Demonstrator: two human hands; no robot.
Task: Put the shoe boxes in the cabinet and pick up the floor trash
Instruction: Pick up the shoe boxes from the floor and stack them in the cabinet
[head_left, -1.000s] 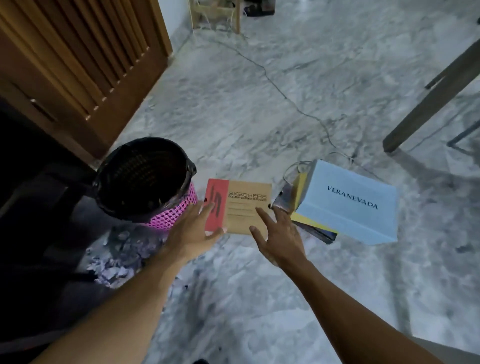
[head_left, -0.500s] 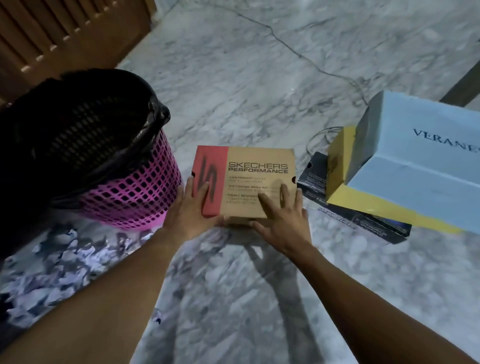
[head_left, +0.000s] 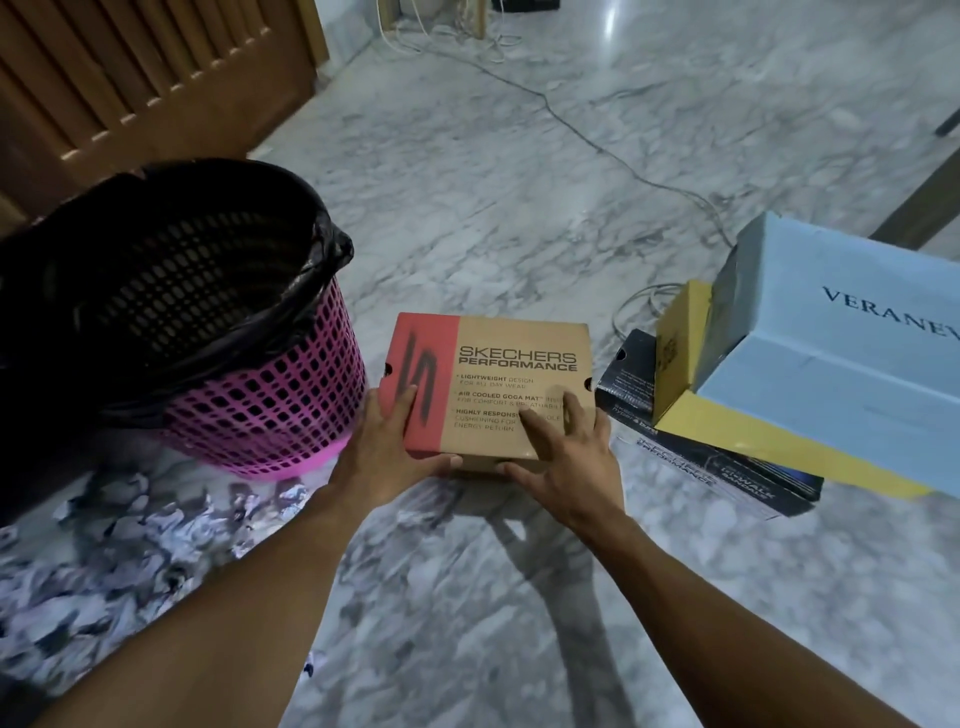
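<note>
Skechers box (head_left: 498, 358) is gripped at its near edge by left hand (head_left: 384, 447) and right hand (head_left: 566, 457).

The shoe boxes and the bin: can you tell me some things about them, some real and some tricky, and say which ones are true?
1. The left hand and the right hand both hold the tan and red box. True.
2. The pink basket stands to the right of that box. False: it stands to the left of it.
3. The light blue box lies on top of the yellow box. True.
4. The crumpled paper is inside the basket. False: it lies on the floor beside the basket.
5. A black bag lines the basket. True.
</note>
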